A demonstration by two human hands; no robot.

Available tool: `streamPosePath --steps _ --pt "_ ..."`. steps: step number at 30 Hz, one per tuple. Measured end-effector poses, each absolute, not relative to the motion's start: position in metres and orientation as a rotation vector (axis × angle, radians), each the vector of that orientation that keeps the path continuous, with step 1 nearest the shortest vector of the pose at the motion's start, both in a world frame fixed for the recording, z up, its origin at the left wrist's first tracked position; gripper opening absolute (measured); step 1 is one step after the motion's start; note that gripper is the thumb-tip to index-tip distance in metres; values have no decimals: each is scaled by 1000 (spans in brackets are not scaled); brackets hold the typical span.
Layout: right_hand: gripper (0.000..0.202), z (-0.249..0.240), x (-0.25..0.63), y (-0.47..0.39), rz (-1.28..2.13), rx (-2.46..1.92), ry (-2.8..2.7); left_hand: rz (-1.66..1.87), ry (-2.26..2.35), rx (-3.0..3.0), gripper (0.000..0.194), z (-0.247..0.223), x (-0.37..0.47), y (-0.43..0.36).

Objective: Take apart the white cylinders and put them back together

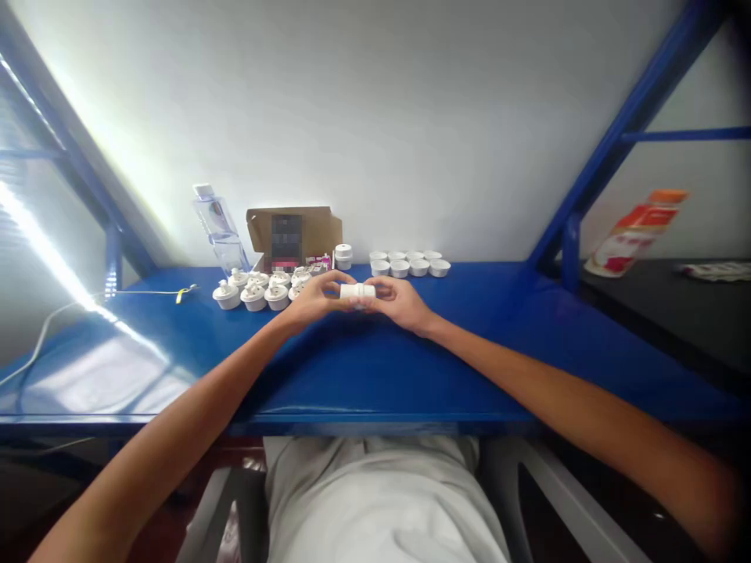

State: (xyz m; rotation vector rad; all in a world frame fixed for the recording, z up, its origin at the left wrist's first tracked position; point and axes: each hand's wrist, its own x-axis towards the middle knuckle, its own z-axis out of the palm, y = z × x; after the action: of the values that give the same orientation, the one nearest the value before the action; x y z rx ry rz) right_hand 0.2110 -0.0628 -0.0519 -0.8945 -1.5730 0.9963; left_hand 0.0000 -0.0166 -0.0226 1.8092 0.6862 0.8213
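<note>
Between both hands, just above the blue table, lies a small white plastic fitting [357, 291], turned on its side. My left hand [320, 297] has its fingers closed round the left end. At the right end, the fingers of my right hand [404, 303] pinch the same piece. Close to the left hand stand several round white parts [253, 295] with uneven tops, some partly hidden behind that hand. Beyond the right hand, several shallow white cups [400, 268] stand in two rows. A similar white capped piece [343, 256] stands upright behind the hands.
An open cardboard box [320, 227] sits against the wall, with a clear bottle [221, 231] to its left. A white cable [146, 292] with a yellow tag crosses the left side. Blue frame bars [616, 148] rise at both sides. A red and white bottle [637, 234] stands far right.
</note>
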Motion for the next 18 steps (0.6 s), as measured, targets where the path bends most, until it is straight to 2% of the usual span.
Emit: streamPosePath --steps 5,9,14,16,18 --pt "32 -47 216 -68 176 -721 -1933 732 809 1653 56 -16 5 -26" --pt "32 -45 218 -70 -116 -622 -2028 677 849 1650 60 -12 7 -33" --pt "24 -43 216 -73 -161 -609 -2113 561 887 1583 67 -15 2 -26" --pt "20 -41 215 -74 -34 -667 -2087 555 878 1573 67 -16 1 -23" --pt "31 -41 215 -73 195 -791 -1971 601 811 1588 61 -16 0 -23"
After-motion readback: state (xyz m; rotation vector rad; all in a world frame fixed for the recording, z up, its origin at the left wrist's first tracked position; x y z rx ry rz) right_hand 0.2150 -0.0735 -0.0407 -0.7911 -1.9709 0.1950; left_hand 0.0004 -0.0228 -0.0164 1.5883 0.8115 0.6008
